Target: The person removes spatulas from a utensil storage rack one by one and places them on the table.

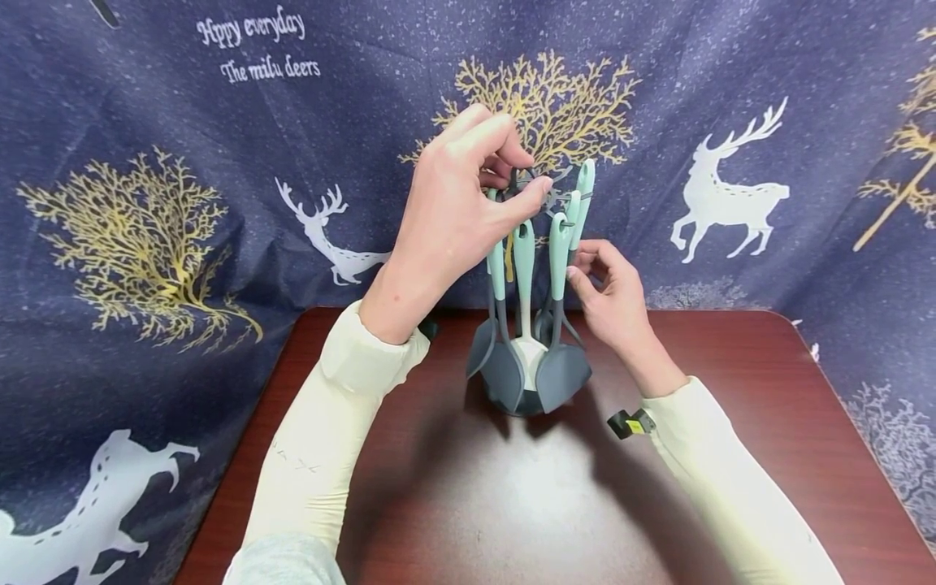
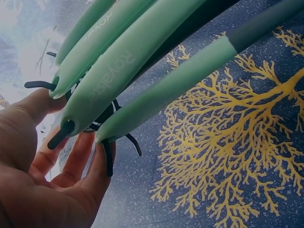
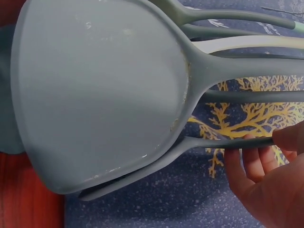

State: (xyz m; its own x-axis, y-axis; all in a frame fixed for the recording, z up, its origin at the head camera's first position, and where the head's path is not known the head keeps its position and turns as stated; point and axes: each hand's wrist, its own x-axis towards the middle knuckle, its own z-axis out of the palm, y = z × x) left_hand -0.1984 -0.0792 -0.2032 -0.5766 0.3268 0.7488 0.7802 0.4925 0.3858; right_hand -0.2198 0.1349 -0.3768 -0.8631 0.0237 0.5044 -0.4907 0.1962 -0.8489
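Holding utensil rack by the top with left hand, one utensil shaft with right hand

Rack stands upright on the reddish-brown table, near its back edge, utensils hung around it. Left thumb and fingers are curled around the rack's hooked top, in among the handle ends. Probable reason: stops the rack tipping or spinning while the other hand works.

Right hand pinches the dark shaft just below a mint handle, thumb opposite fingers. Its head shows edge-on beside a broad grey turner. Mid-shaft grip likely gives control of the handle end. Can't tell if that handle sits on a hook.

Hanging logic: handle ends have eyelets, dark hooks poke through, heads point down. Two turners flank a white-headed utensil in front, heads crowding together over the base. Spreading them around the rack presumably balances the load.

Text check:
- Mint handle in left wrist view: "Royalse…", last letter unclear. Neighbouring handle has similar lettering, only partly legible.
- Backdrop cloth: "Hppy everyday" (sic, no "a") and "The milu deers", white script.
- Black device at the right cuff: yellow label, too small to read.
- Left sleeve: faint marks, not readable.
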